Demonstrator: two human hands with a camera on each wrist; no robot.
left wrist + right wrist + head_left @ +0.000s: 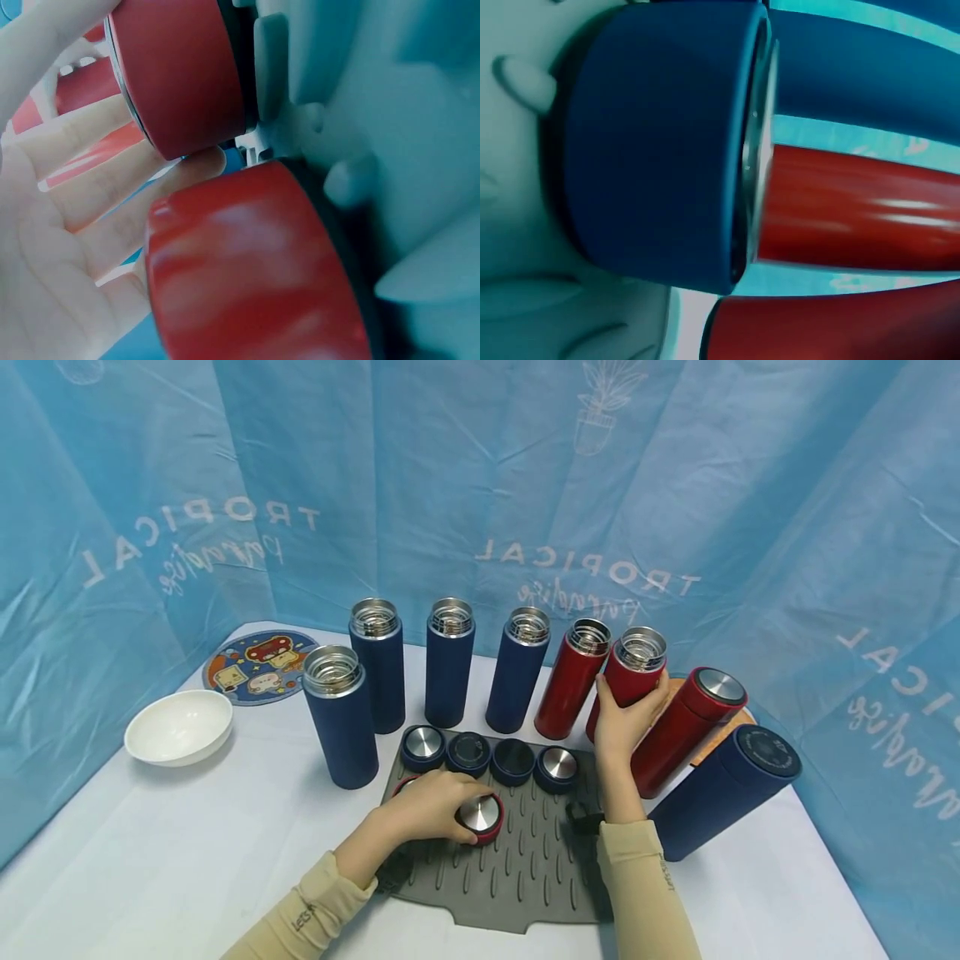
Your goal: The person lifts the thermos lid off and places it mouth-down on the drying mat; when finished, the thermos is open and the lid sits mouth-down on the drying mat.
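My left hand [431, 810] grips a red lid with a silver top [481, 817] on the grey ridged mat [517, 893]. In the left wrist view, thumb and fingers go round that lid, and a second red lid [259, 266] sits close by on the mat. The head view shows only a sliver of this second lid, the rest hidden by the hand. My right hand [626, 727] holds an open red thermos bottle [628, 687] below its steel mouth. A navy lid [660, 146] fills much of the right wrist view, with red bottles behind it.
Navy lids, one at the mat's left end [423, 745], line the mat's far edge. Open navy bottles [341, 727] and another open red bottle [573, 681] stand behind. Capped red [686, 731] and navy [723, 793] bottles stand right. A white bowl [180, 728] and round mat [262, 667] lie left.
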